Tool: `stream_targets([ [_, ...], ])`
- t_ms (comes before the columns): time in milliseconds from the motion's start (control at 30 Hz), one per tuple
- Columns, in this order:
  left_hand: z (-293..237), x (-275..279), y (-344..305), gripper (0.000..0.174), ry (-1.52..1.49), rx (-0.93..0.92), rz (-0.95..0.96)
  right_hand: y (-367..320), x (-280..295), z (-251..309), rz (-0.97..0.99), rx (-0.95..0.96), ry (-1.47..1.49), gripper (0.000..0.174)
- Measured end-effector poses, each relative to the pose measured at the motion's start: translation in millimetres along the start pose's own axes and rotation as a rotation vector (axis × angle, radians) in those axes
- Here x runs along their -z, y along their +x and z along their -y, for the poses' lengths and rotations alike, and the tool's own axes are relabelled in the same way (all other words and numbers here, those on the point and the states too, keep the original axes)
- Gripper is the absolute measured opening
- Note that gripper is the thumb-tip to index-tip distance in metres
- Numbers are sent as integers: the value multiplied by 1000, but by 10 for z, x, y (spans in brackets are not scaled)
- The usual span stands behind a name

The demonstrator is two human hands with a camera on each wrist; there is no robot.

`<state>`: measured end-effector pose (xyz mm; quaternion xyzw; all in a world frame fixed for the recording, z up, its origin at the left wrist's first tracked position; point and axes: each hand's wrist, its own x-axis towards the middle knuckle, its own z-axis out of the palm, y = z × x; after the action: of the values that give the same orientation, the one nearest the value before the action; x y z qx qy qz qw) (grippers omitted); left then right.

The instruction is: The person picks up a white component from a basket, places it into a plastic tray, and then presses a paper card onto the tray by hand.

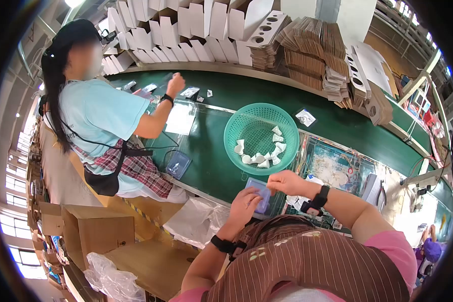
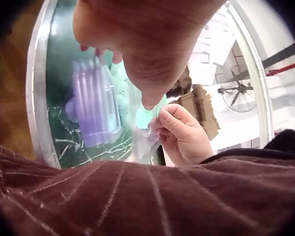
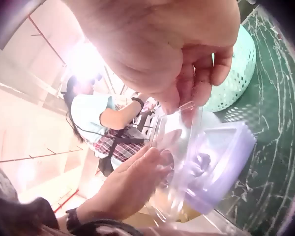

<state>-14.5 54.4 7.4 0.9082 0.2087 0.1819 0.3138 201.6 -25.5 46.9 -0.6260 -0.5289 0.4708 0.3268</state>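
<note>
Both hands hold a clear moulded plastic blister shell (image 3: 179,169) in front of the body. My right hand (image 1: 289,182) pinches its upper edge between thumb and curled fingers. On the opposite side, my left hand (image 1: 243,205) grips the shell, with the thumb along it in the right wrist view. Just beyond and below lies a stack of purplish clear plastic shells (image 2: 95,105) on the green table. A green perforated basket (image 1: 231,123) stands past the hands, holding several white cone-like pieces (image 1: 259,159) along its near side.
Another bluish plastic stack (image 1: 178,164) lies near a person in a light-blue shirt (image 1: 103,108), who works at the table's left. Flat cardboard inserts (image 1: 307,50) and white cartons (image 1: 196,22) line the back. A bagged item (image 1: 305,118) lies right of the basket. Cardboard boxes (image 1: 98,229) stand lower left.
</note>
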Motion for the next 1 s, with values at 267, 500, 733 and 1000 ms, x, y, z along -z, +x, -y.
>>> stream_targets([
  [267, -155, 187, 114, 25, -1219, 813, 15, 777, 547, -168, -99, -222, -804, 19],
  [500, -52, 179, 2, 36, -1407, 868, -88, 765, 500, -225, -87, -102, -779, 21],
  [733, -338, 213, 355, 39, -1620, 777, -126, -113, 386, 460, -385, -7, -86, 25],
  [1000, -698, 4, 675, 39, -1805, 684, -3, -482, 179, 480, -571, 259, -370, 21],
])
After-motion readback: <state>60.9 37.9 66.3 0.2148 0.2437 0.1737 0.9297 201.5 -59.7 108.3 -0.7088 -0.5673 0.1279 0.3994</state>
